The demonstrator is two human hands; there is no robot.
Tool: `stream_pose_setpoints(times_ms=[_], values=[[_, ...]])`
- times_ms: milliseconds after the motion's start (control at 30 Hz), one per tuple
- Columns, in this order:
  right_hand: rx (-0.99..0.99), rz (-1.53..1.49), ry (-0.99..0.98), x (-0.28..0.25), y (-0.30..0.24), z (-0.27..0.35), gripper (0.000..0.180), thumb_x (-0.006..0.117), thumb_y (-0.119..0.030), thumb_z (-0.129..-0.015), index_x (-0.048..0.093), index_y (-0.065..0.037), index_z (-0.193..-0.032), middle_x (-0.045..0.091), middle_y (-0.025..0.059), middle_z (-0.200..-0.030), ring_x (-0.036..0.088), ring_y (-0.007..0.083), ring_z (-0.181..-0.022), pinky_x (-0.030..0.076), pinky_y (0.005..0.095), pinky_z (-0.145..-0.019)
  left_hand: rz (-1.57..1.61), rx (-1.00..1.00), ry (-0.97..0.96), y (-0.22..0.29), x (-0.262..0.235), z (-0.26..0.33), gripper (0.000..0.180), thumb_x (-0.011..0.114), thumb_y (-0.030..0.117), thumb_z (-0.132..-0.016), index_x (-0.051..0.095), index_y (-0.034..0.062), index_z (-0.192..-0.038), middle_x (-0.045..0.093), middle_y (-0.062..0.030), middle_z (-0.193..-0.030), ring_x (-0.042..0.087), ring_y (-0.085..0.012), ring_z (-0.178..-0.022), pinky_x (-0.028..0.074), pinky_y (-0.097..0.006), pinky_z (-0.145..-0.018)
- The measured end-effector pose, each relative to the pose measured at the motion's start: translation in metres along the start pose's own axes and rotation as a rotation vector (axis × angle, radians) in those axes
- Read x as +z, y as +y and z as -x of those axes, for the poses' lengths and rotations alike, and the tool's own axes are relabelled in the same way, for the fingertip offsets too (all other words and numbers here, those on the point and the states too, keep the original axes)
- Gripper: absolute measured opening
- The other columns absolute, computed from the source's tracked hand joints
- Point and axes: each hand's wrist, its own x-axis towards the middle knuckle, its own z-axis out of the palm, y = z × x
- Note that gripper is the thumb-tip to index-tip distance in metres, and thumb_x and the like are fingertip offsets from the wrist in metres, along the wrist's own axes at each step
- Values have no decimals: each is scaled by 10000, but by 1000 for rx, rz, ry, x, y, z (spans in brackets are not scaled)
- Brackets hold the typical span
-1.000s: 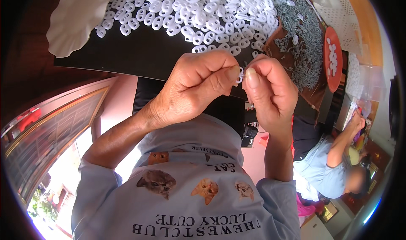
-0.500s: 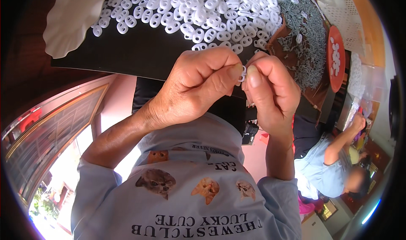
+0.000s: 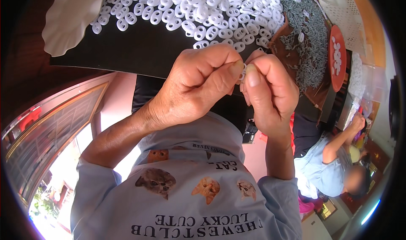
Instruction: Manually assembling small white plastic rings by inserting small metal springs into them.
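A small white oval plastic piece, there it was at the near edge of the flat black tabletop, pinched up between two sets of fingertips! The bare left hand had thumb and forefinger clamped on one side; the bare right hand gripped the other between its own thumb and forefinger. Whether a second little part sat in that right pinch, I couldn't tell. And the change in the last second? Tiny: the two thumbs had drawn slightly closer, leaving less of the piece showing, which suggested fine handwork on it was under way. Loose white oval plastic pieces lay heaped across the tabletop's far side, slim grey metallic-looking parts to their right. Lettering? None legible on the pieces; only dark print and cat faces on the pale blue fabric shirt, this side of the tabletop.
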Motion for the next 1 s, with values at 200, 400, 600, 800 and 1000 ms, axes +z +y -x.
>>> stream_pose_setpoints(times_ms=[200,400,600,800,1000], values=[[6,9,17,4,-2,-1,105,543,39,-875,491,8,-790,403,41,-634,365,120,-515,308,263,-474,26,-9,10,0,0,2,181,455,131,-994,556,0,-923,537,5,-720,444,-37,-608,363,-191,-539],[22,4,25,6,-2,-1,107,540,40,-880,492,9,-790,410,42,-639,363,116,-520,306,261,-475,49,-19,14,-1,-1,3,184,451,138,-997,555,-4,-941,536,5,-719,444,-36,-610,361,-190,-540],[18,-1,39,7,-2,1,99,542,35,-888,496,13,-803,414,35,-646,357,104,-529,304,251,-477,42,-14,14,-2,-1,3,190,447,140,-999,554,-4,-938,531,6,-715,445,-38,-613,361,-189,-544],[21,-12,48,8,0,3,89,541,35,-892,502,15,-815,414,25,-648,348,88,-535,298,239,-479,29,3,8,-2,-1,3,182,443,124,-994,553,-5,-928,525,6,-711,450,-42,-617,365,-194,-554],[36,-25,68,8,1,8,82,544,34,-894,511,16,-821,425,11,-646,348,72,-541,297,228,-481,-36,37,4,-4,0,3,176,452,102,-980,556,-14,-898,524,-2,-704,450,-54,-623,369,-210,-565]])
